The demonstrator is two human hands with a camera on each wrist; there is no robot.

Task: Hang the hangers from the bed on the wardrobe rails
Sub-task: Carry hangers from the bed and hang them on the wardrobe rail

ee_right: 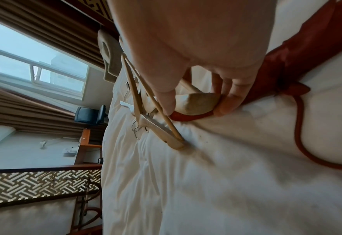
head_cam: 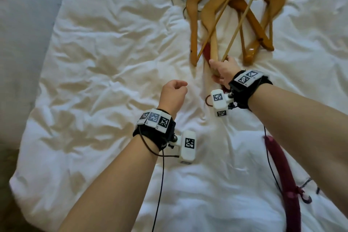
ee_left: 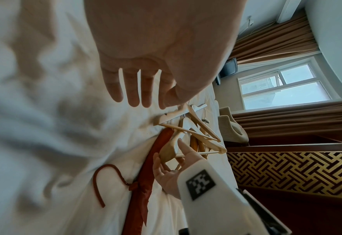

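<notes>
On the bed (head_cam: 98,66), rumpled white linen carries a tangled heap of smooth wooden hangers (head_cam: 235,5) with wire hooks. The right hand (head_cam: 223,72) pinches the rounded end of one wooden hanger (ee_right: 198,103), which lies over a padded, dark-red fabric hanger (ee_left: 145,171). The left hand (head_cam: 173,93) hovers near, fingers relaxed, holding nothing. Another red padded hanger (head_cam: 286,181) lies nearer the person.

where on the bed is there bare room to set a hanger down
Free: the broad duvet stretch left of the wooden hanger pile, beyond the left hand. Crowded: the pile itself, where the right hand grips a hanger end, and the near right strip with the red padded hanger.
</notes>
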